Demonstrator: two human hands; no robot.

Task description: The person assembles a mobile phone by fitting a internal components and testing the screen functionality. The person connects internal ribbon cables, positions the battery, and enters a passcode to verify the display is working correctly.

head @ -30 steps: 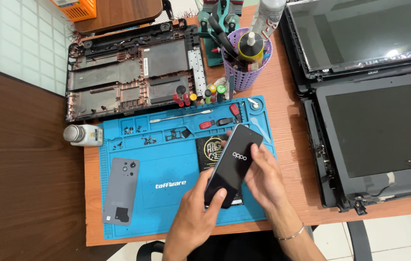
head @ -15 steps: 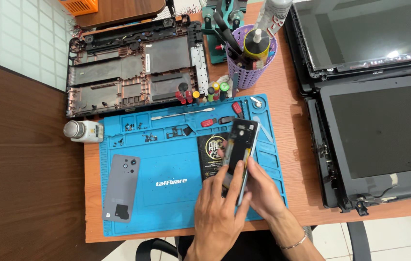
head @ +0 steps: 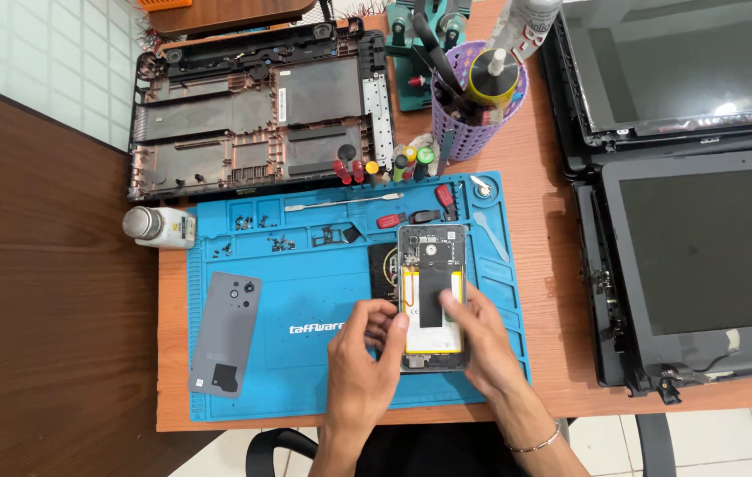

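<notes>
An opened smartphone (head: 430,287) lies flat on the blue repair mat (head: 305,300), its insides up, with a black and yellow battery in view. My left hand (head: 367,353) holds its lower left edge. My right hand (head: 482,340) rests on its lower right side, fingers on the battery. The phone's grey back cover (head: 226,334) lies on the mat's left part, apart from both hands. Under the phone's left edge shows a dark round-patterned pad (head: 383,269).
A stripped laptop base (head: 252,110) sits behind the mat. A purple tool cup (head: 473,132) holds several tools. Small screws, a metal spudger (head: 345,203) and red-handled bits lie on the mat's top. A white bottle (head: 157,227) lies left. Two laptop screens (head: 703,247) fill the right.
The phone was held up screen side toward me, then turned on edge; now it lies flat on the mat with its open back up, both hands lowered onto it.
</notes>
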